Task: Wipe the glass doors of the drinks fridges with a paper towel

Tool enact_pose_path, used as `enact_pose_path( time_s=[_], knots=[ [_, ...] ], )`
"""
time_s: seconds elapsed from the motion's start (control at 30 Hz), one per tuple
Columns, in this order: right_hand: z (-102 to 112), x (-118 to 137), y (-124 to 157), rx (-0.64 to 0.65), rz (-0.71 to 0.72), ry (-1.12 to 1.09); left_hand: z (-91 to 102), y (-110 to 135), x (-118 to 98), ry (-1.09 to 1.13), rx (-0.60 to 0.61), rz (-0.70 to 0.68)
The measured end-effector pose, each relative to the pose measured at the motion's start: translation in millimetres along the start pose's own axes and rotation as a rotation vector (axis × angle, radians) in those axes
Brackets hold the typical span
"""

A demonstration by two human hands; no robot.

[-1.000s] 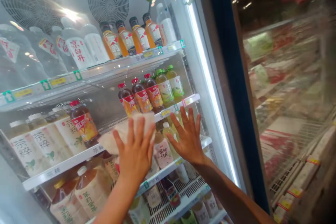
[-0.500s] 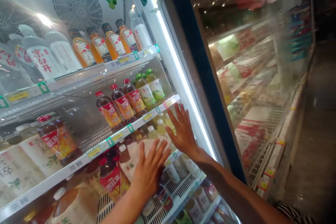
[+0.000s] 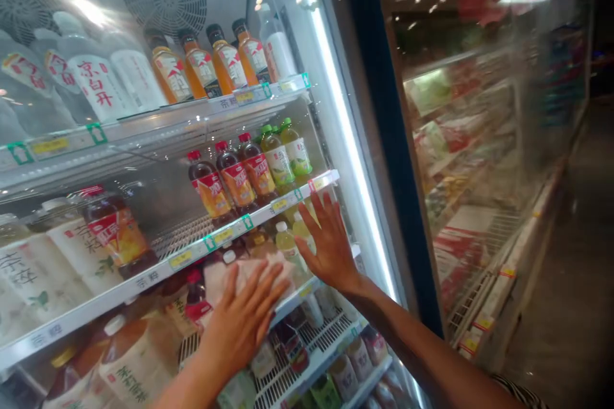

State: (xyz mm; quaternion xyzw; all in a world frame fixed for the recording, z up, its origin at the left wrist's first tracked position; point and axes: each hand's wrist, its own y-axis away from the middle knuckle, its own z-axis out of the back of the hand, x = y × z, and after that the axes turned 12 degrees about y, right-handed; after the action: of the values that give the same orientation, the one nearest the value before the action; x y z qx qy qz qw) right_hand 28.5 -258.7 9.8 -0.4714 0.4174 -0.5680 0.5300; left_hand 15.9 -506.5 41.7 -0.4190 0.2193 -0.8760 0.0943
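Observation:
My left hand (image 3: 240, 323) lies flat, fingers spread, pressing a pale cloth (image 3: 225, 276) against the glass door (image 3: 158, 166) of a drinks fridge. My right hand (image 3: 327, 244) is also flat on the glass, fingers apart, just right of the cloth near the door's lit right edge. Behind the glass stand rows of bottles: red-capped tea bottles (image 3: 235, 176) and green-capped bottles (image 3: 288, 152) on the middle shelf, orange juice bottles (image 3: 211, 67) on the top shelf.
A white light strip (image 3: 352, 140) and a dark blue frame (image 3: 393, 140) border the door on the right. Beyond it runs a second glass-fronted chiller (image 3: 480, 160) with packaged goods, and an aisle floor (image 3: 575, 281) at the far right. Large white bottles (image 3: 96, 80) stand upper left.
My left hand slid the cloth down the glass and slightly sideways. The right hand stayed flat on the glass. The view swung right, then partly back.

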Motion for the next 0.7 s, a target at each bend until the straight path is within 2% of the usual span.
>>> enact_pose_path(
  time_s=[0.07, 0.13, 0.17, 0.23, 0.33, 0.4, 0.5, 0.57, 0.63, 0.7],
  knots=[
    [4.4, 35.1, -8.3, 0.002, 0.045, -0.027, 28.6, 13.1, 31.9, -0.031, -0.093, 0.219],
    [5.1, 73.7, -10.9, -0.005, 0.065, -0.067, 47.9, 29.6, 51.0, -0.081, -0.208, 0.465],
    [3.9, 92.8, -8.9, -0.012, 0.063, -0.089, 50.1, 41.9, 50.0, -0.099, -0.249, 0.564],
    [-0.6, 127.6, 1.5, -0.039, 0.037, -0.124, 40.6, 72.4, 28.9, -0.103, -0.284, 0.688],
    [-8.0, 163.4, 21.9, -0.063, -0.012, -0.135, 20.7, 110.4, -5.7, -0.072, -0.266, 0.722],
    [-11.0, 173.7, 30.9, -0.078, -0.018, -0.121, 26.3, 119.1, 1.6, -0.09, -0.296, 0.783],
    [-13.3, 173.6, 34.5, -0.071, 0.007, -0.106, 57.4, 122.3, 45.0, -0.149, -0.403, 0.984],
    [-14.4, 169.2, 33.7, -0.045, 0.028, -0.108, 68.1, 134.1, 56.7, -0.168, -0.419, 1.032],
    [-15.6, 166.3, 33.3, -0.04, 0.036, -0.109, 58.8, 155.3, 38.1, -0.169, -0.381, 1.022],
    [-16.6, 167.8, 34.0, -0.051, 0.038, -0.112, 37.8, 176.4, 4.5, -0.159, -0.324, 1.012]
  ],
)
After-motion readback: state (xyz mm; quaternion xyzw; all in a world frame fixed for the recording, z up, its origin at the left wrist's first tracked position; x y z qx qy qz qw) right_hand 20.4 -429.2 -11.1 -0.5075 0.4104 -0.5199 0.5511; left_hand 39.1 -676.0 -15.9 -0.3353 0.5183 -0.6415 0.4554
